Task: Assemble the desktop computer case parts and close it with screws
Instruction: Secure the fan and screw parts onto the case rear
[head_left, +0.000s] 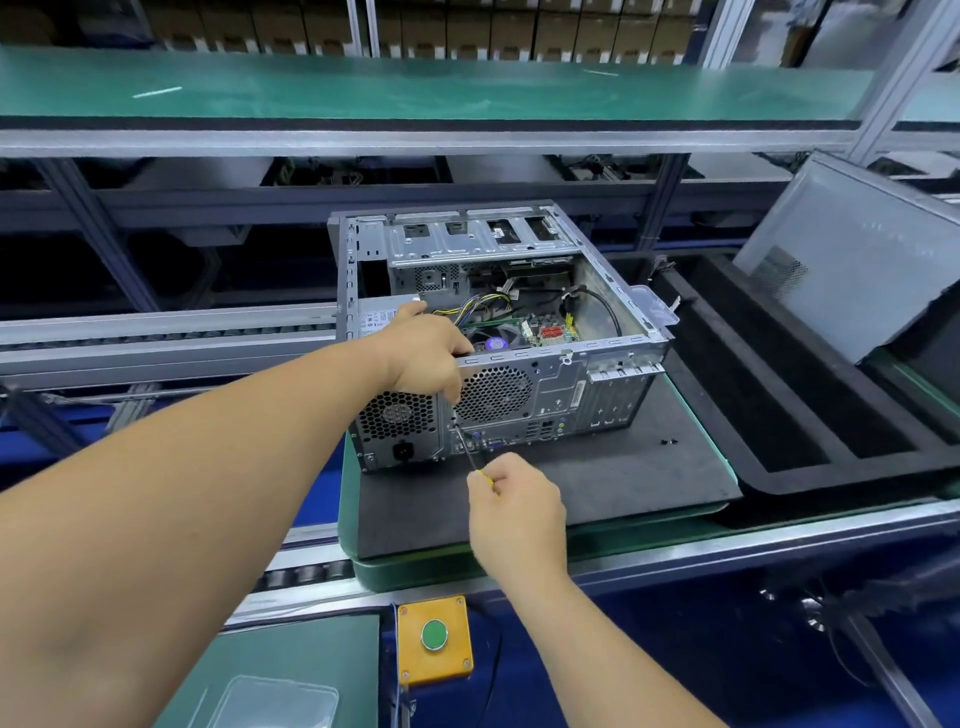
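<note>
Nearest me, a yellow button box (435, 640) with a round green push-button sits on the blue front of the bench, beside a clear plastic tray (275, 701) at the near left. Beyond it my right hand (514, 512) curls round the yellow handle of a thin-shafted screwdriver (474, 457), whose tip meets the perforated back panel of the open computer case (498, 332). My left hand (423, 351) reaches across the case's upper rear edge, fingers bent over the rim and gripping the sheet metal near the round fan grille. Bare grey steel, the case lies on its side on a dark foam mat (597, 488), with cables, circuit board and drive cage exposed. Two small black screws (669, 441) lie on the mat to the right. At far right a grey side panel (852, 265) with a mesh vent leans over a black foam tray (769, 431).
</note>
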